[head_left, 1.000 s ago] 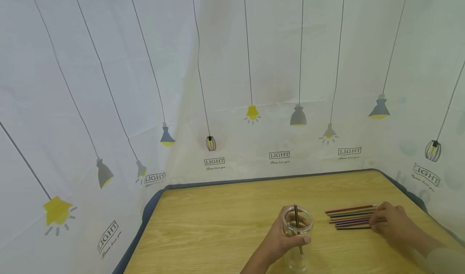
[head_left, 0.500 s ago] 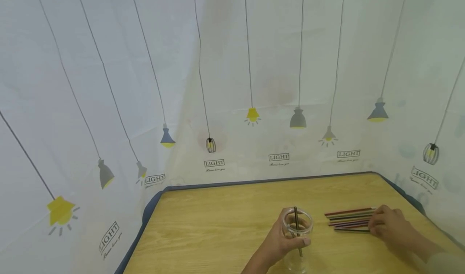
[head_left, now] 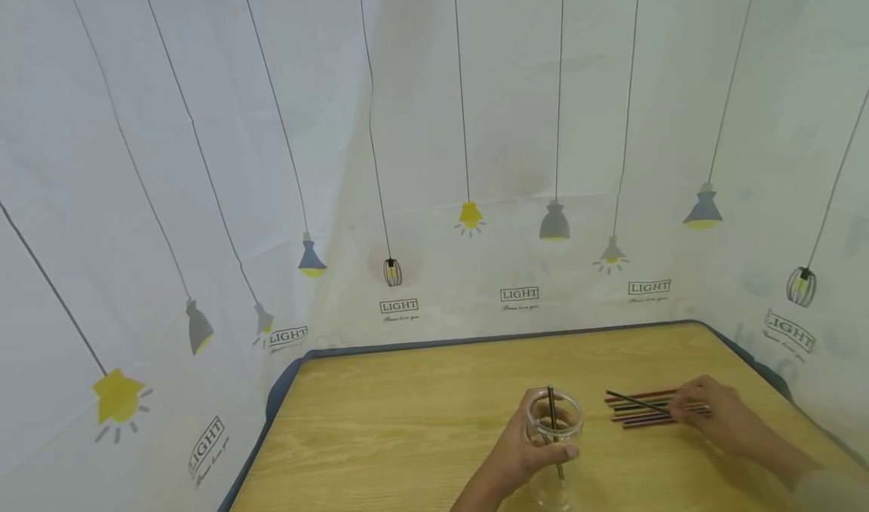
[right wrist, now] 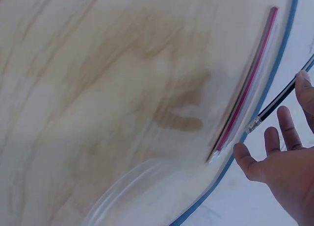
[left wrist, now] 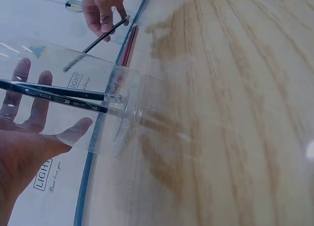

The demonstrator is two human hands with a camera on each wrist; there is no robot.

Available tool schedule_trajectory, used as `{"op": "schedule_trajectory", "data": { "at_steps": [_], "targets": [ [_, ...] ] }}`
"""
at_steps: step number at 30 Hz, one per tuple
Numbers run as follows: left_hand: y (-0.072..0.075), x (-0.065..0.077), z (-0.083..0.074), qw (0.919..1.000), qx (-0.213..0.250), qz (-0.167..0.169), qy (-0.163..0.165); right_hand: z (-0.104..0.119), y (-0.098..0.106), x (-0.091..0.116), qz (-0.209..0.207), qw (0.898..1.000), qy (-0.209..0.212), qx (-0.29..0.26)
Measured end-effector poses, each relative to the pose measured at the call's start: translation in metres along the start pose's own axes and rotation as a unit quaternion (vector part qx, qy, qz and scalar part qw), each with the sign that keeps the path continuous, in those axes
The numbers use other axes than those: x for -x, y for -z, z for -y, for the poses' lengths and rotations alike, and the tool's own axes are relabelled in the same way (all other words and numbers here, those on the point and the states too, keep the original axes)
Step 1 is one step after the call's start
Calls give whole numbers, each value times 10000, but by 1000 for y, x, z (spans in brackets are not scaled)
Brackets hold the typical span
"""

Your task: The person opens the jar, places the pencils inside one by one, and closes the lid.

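My left hand (head_left: 512,452) grips a clear jar (head_left: 556,489), its thumb and fingers wrapped around the side. Inside the jar lean two dark pencils (left wrist: 73,99), with their metal-capped ends at the bottom in the left wrist view. On the right, my right hand (head_left: 716,414) pinches another dark pencil (head_left: 634,400) between thumb and fingers. That pencil is raised and slants across a row of coloured pencils (head_left: 638,424). The right wrist view shows the held pencil's metal-capped end (right wrist: 253,124) apart from the tabletop, the other fingers spread beside it.
The wood-grain table (head_left: 380,429) has a dark blue edge (head_left: 475,339). White curtains (head_left: 434,120) printed with hanging lamps surround it on the back and both sides.
My right hand has picked up a dark pencil from the near side of the row and moved slightly left with it. The left hand and jar have stayed nearly still.
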State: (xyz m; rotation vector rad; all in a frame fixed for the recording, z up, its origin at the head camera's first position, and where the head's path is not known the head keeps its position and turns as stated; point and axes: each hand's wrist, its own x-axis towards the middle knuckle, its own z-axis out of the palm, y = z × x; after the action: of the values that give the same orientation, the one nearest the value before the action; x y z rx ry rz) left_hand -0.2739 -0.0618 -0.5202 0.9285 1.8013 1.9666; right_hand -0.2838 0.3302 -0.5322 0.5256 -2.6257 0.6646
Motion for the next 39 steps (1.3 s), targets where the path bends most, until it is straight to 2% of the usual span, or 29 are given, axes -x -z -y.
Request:
{"op": "schedule_trajectory", "data": {
  "at_steps": [2, 7, 14, 20, 29, 39],
  "targets": [
    [0, 0, 0, 10000, -6, 11, -22, 9, 2, -2, 79, 9996, -54, -281],
    [0, 0, -1, 10000, -16, -4, -15, 29, 8, -14, 518, 9941, -660, -681],
    [0, 0, -2, 9999, 24, -18, 99, 56, 15, -23, 835, 9794, -1118, -1457],
    [-1, 0, -2, 9999, 54, -31, 130, 75, 15, -29, 851, 9732, -1145, -1804],
    [-1, 1, 0, 9999, 33, -31, 92, 94, 18, -35, 1064, 9523, -1488, -2443],
    [-1, 1, -1, 9999, -77, -35, 113, 113, 23, -43, 1145, 9443, -1478, -2708]
  ]
}}
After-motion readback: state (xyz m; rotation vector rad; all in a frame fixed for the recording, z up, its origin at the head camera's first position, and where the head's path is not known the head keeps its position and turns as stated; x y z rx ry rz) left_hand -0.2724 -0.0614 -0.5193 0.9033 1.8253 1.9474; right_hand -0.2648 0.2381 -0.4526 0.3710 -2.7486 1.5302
